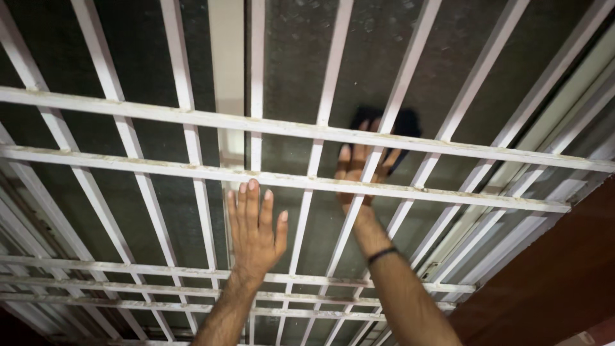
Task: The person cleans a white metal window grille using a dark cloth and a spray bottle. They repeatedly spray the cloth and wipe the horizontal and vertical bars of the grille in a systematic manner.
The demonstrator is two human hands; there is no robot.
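The white-painted metal window grille [192, 118], made of crossed flat bars with rust spots, stood in front of a dark frosted glass pane [301, 70]. The left hand [255, 234] lay flat against the grille side, fingers straight and close together, grip wide and holding nothing. The right hand [360, 168] reached through between the bars, a black band on its wrist, and pressed a dark cloth [405, 123] against the glass; its grip was spread over the cloth, fingers partly hidden by a bar. A brown wooden frame [551, 282] bordered the window at lower right.
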